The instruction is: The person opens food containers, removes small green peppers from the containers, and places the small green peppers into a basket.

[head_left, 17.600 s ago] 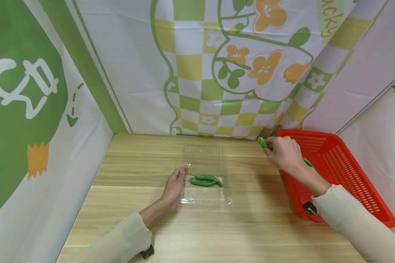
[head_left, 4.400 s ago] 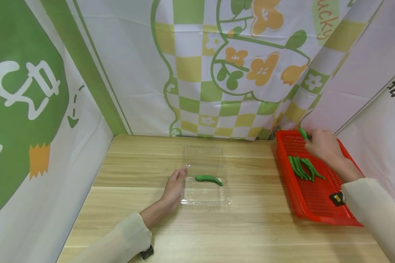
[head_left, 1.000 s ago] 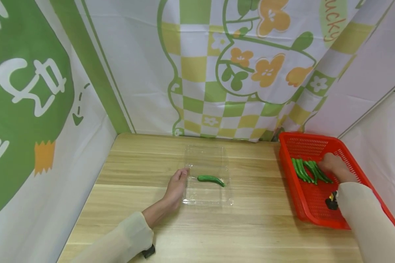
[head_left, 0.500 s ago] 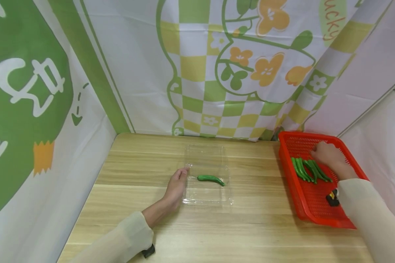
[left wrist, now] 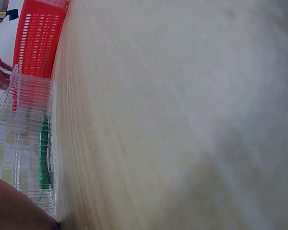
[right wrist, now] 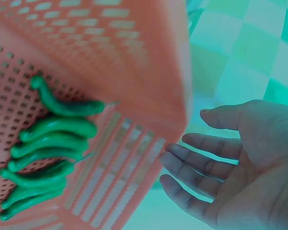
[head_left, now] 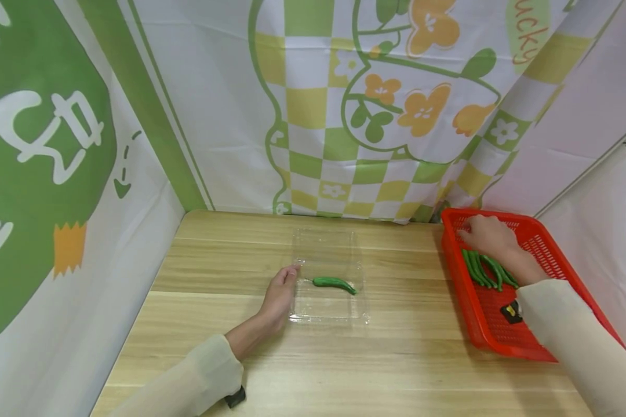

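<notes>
A clear plastic clamshell box (head_left: 326,310) lies opened out on the table, with one green chili pepper (head_left: 334,284) in its near half. My left hand (head_left: 279,298) holds the box's left edge between thumb and fingers; in the left wrist view only part of that hand (left wrist: 17,206) shows beside the box. Over the far left part of the red basket (head_left: 475,324) is my right hand (head_left: 492,236). The right wrist view shows this hand (right wrist: 240,163) holding nothing, its fingers loosely spread. Several green chili peppers (right wrist: 53,143) lie side by side on the basket floor, partly under my right forearm.
The wooden table (head_left: 229,255) ends at a patterned cloth backdrop (head_left: 323,110). A white and green cloth wall (head_left: 130,243) rises on the left. The red basket stands at the table's right, its perforated walls higher than the peppers.
Two peppers lay in the box at first; one remains there. My right hand carried a pepper over the basket, lowered it among the others, let go and moved left. My left hand stayed at the box.
</notes>
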`<state>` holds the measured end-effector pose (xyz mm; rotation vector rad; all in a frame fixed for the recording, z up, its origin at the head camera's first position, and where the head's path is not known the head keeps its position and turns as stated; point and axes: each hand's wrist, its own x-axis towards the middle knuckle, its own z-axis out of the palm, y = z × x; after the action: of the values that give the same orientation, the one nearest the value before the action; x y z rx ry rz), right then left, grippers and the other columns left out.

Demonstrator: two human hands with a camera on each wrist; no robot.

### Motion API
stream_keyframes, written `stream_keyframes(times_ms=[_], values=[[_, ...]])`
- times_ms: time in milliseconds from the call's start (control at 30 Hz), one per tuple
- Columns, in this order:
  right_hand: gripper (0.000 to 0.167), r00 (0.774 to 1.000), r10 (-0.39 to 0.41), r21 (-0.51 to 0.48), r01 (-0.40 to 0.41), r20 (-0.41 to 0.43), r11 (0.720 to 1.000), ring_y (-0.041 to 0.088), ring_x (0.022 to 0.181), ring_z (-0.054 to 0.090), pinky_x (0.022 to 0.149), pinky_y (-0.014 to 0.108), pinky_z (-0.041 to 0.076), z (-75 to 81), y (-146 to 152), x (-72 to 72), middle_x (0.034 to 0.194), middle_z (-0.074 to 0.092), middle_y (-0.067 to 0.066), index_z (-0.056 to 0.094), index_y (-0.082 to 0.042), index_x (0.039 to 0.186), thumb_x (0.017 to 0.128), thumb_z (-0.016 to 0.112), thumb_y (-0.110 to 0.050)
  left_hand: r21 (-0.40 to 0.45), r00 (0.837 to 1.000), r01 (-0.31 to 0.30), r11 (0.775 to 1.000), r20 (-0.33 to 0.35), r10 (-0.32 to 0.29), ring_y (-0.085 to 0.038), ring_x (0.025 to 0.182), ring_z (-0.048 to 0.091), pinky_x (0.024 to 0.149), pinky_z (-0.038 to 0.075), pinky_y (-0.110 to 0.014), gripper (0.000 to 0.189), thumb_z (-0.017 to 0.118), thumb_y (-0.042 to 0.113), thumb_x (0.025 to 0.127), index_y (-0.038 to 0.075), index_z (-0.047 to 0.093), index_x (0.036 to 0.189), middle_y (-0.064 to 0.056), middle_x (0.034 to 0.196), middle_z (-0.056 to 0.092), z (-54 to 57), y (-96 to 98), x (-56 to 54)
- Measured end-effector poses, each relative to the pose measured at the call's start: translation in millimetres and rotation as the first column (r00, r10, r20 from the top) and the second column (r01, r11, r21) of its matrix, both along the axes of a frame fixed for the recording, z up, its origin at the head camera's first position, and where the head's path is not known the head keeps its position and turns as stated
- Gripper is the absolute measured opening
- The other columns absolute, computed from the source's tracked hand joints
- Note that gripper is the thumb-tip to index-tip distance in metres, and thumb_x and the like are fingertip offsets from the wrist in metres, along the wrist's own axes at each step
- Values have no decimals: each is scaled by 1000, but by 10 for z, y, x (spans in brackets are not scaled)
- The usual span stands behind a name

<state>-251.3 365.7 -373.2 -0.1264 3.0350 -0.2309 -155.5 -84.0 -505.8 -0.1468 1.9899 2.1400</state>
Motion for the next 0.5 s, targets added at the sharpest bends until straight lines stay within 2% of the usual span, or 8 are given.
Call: stream_keyframes(times_ms=[167,267,367,500], values=[[37,997,58,3,-58,-59,998,21,59,39,46,35,33,25,-238,38,62,34,-2,44,-13,71,100,63,-24,-3,1000,2,1000,5,-2,-43,161,17,132,13,-58,45,30,19,117,-3,42,155,-24,170,29,-7,-3,2],[28,992,90,21,-89,-89,996,27,61,52,45,40,41,52,-384,60,65,49,4,56,-9,77,100,65,-22,-9,1000,2,1000,5,-2,-43,161,17,132,13,-59,45,30,19,117,-2,42,155,-24,170,29,-6,-5,0],[19,985,128,32,-125,-111,992,36,69,65,49,51,51,71,-525,78,76,64,11,69,-6,88,99,65,-20,-21,1000,-2,1000,5,2,-43,160,18,132,14,-59,45,30,20,117,-2,43,154,-24,169,30,1,-7,-6],[17,973,185,30,-183,-136,983,31,65,64,53,52,54,72,-702,119,72,61,7,70,-7,87,99,66,-18,-27,1000,2,1000,9,-2,-44,160,17,132,14,-60,45,31,20,117,-1,43,155,-24,169,30,4,-12,-7]])
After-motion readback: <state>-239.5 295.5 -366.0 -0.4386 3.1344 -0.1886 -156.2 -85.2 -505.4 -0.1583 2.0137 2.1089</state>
